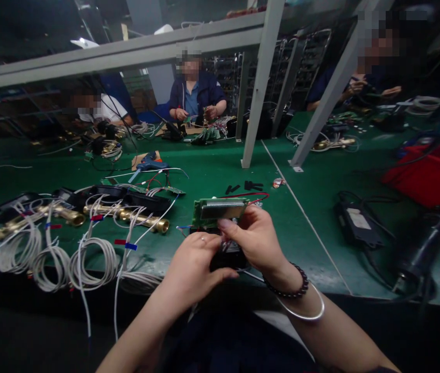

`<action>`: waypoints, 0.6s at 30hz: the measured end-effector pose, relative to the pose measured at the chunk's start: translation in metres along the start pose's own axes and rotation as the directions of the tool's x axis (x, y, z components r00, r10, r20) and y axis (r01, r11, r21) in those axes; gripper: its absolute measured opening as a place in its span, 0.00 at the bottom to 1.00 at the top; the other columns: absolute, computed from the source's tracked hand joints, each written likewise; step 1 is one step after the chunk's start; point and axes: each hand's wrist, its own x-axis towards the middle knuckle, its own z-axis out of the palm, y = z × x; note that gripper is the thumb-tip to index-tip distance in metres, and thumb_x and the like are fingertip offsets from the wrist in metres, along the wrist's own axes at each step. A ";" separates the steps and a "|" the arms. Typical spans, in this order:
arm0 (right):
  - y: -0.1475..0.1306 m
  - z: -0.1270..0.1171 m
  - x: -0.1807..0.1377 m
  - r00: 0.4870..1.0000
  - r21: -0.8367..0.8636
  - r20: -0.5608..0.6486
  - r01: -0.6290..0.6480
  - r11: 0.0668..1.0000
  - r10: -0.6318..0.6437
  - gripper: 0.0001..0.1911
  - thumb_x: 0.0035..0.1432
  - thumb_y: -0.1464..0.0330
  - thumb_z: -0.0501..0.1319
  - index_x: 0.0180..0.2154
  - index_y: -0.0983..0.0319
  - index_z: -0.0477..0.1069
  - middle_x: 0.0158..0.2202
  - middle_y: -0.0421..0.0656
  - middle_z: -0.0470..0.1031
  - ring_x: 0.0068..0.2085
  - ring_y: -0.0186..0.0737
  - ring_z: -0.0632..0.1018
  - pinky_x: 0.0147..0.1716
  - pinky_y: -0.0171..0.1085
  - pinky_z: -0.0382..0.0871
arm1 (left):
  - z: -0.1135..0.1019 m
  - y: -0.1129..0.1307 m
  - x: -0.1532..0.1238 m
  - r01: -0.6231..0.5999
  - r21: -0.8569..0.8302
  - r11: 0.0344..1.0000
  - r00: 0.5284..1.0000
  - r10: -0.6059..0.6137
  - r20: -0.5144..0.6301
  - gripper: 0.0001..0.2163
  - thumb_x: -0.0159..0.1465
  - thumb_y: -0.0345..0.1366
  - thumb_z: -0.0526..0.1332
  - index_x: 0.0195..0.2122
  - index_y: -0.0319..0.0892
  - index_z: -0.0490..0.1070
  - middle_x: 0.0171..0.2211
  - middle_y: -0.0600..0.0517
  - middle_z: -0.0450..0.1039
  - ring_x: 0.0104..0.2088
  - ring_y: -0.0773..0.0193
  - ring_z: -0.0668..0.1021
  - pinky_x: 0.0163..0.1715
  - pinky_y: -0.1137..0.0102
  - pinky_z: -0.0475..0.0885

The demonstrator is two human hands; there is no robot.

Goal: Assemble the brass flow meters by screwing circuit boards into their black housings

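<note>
Several pale grey cable coils (75,265) with red and blue tags (130,246) lie beside brass pipe fittings (152,220). The left hand (194,264) curls around a black plastic casing (227,257); just above it, a green circuit board with a grey display (220,211) meets the thumb of the right hand (260,238), other fingers partly hidden. Rightward, a black box-shaped adapter (359,235) bears an unreadable white label (358,218).

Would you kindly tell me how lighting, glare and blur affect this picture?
Head view: the circuit board is fairly clear; head view: the red container looks smeared near the right edge; head view: pale glare marks the green tabletop along its near edge; head view: the background is dim.
</note>
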 end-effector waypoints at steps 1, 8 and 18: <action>0.000 -0.002 0.001 1.000 -0.019 -0.013 0.000 1.000 0.000 0.13 0.47 0.60 0.68 0.29 0.62 0.71 0.31 0.43 0.77 0.33 0.39 0.77 0.36 0.38 0.72 | 0.000 -0.002 0.006 0.005 -0.015 1.000 0.995 -0.004 0.100 0.11 0.56 0.37 0.68 0.38 0.41 0.72 0.35 0.49 0.76 0.38 0.57 0.77 0.41 0.66 0.71; 0.028 -0.048 -0.004 0.956 -0.015 -0.067 -0.289 0.957 0.287 0.32 0.46 0.41 0.61 0.42 0.59 0.74 0.45 0.47 0.76 0.48 0.46 0.75 0.50 0.46 0.66 | -0.006 -0.023 0.020 0.313 -0.161 0.936 0.950 -0.310 0.041 0.08 0.58 0.40 0.62 0.30 0.41 0.74 0.29 0.50 0.76 0.33 0.58 0.77 0.32 0.69 0.68; 0.041 -0.056 -0.030 0.863 0.112 -0.094 -0.487 0.866 0.497 0.27 0.42 0.47 0.66 0.33 0.64 0.76 0.25 0.43 0.74 0.24 0.36 0.72 0.22 0.34 0.65 | -0.029 -0.017 0.011 0.401 -0.643 0.652 0.839 -0.543 -0.027 0.15 0.49 0.46 0.63 0.29 0.38 0.75 0.24 0.51 0.74 0.26 0.62 0.74 0.26 0.71 0.70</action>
